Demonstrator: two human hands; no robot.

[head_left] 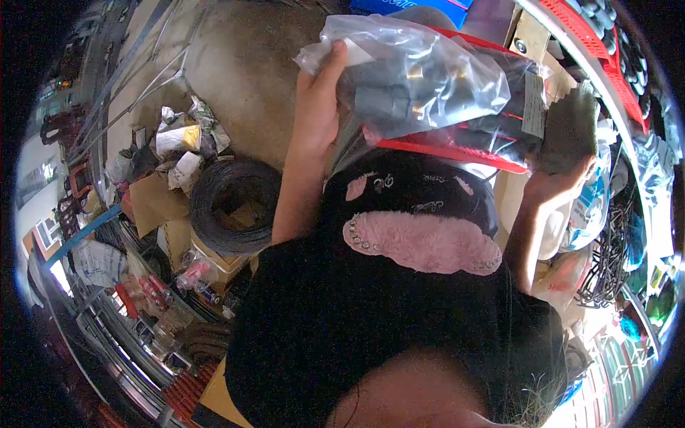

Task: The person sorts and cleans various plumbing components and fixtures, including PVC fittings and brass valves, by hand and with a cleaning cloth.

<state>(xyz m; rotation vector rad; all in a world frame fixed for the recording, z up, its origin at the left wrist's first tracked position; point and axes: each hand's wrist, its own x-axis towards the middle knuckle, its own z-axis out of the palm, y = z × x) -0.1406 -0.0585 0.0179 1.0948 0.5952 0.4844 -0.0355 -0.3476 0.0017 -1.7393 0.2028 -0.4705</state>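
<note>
Clear plastic bag (446, 85): the left hand (322, 100) is clamping just one over one red-rimmed basket (457, 148); near its right edge, the right hand (568, 158) is keeping its grip unreadable.

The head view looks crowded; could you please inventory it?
Clear plastic bag: 1, transparent, in left hand
Threaded fittings: at least 2, dark grey, inside bag
Red-edged object: 1, red, under bag
Wire coil: 1, black, beside left forearm
Crumpled wrappers: several, whitish, beyond coil
Blue package: 1, blue, top edge
Cloth-like piece: 1, grey, at right hand
Edge clutter: uncounted, mixed, both sides
Shirt: 1, black, bottom centre
Left hand: 1, on bag
Right hand: 1, right of bag
</note>
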